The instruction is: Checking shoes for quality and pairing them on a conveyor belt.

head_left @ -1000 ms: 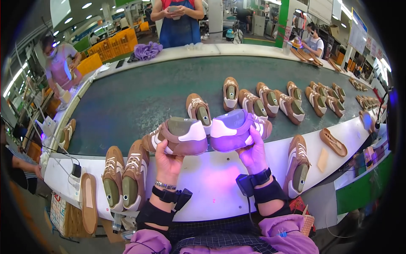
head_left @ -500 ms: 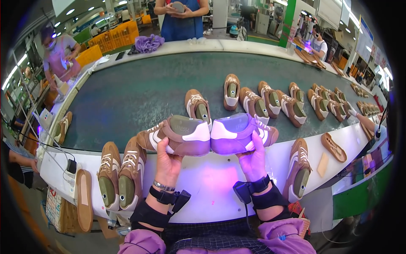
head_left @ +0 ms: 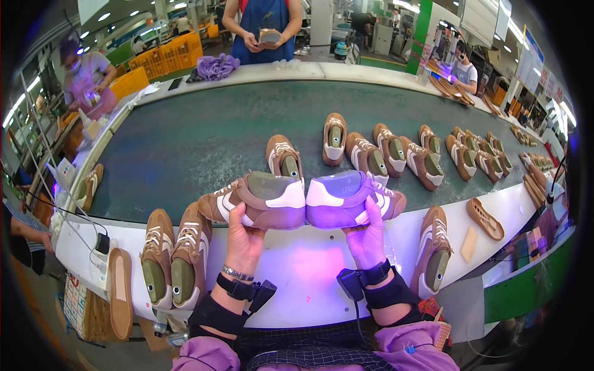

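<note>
A worker's left hand (head_left: pixel 243 238) and right hand (head_left: pixel 366 235) each grasp a brown-and-white sneaker, holding the pair heel to heel above the white table (head_left: pixel 309 272) at the near edge of a green conveyor belt (head_left: pixel 198 142). The fingers of the left hand are clenched around the sole of the left sneaker (head_left: pixel 260 201); those of the right hand grip the right sneaker (head_left: pixel 352 199), which is washed in violet light that also falls on the table below. Two more sneakers (head_left: pixel 173 256) stand side by side on the table to the left, another (head_left: pixel 433 250) to the right. A row of matching sneakers (head_left: pixel 396 151) lies on the belt beyond. Across the belt, a person in a blue apron (head_left: pixel 263 28) holds a small item.
</note>
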A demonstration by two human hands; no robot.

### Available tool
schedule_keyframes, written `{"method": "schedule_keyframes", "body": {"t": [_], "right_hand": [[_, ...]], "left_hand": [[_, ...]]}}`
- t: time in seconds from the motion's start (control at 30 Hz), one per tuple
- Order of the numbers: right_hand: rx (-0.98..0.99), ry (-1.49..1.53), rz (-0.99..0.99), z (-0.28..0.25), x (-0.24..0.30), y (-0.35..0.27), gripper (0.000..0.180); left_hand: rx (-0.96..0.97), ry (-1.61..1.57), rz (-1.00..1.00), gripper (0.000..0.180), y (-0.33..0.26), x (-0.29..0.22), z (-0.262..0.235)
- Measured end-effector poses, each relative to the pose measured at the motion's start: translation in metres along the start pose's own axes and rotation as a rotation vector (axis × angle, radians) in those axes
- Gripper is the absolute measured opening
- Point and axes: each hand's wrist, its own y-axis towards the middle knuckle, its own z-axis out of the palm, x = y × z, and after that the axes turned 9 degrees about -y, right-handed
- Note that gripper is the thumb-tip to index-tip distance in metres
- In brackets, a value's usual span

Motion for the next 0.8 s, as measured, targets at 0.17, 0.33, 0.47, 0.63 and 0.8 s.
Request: {"method": "schedule_keyframes", "body": {"t": [0.17,0.33,0.47,0.63,0.8], "right_hand": [[-0.011,-0.006,0.007,0.0008,-0.0010,-0.0005,0.048],[0.012,-0.005,0.000,0.0033,0.0012,-0.0022,0.047],[0.030,-0.008,0.000,-0.0009,-0.0010,-0.0022,0.046],[0.020,-0.057,-0.016,-0.0016,-0.0020,-0.0014,0.046],[0.012,-0.107,-0.025,-0.0019,0.0016,0.0008,0.044]], "left_hand": [[-0.006,0.003,-0.012,0.053,0.0001,-0.0008,-0.0007],[-0.002,-0.019,0.007,0.051,0.0021,0.0009,-0.0011],[0.009,-0.023,-0.009,0.048,0.0002,0.0001,0.0009],[0.056,0.047,0.075,0.045,-0.0016,-0.0031,-0.0015],[0.076,0.125,0.146,0.045,-0.0029,-0.0083,-0.0030]]}}
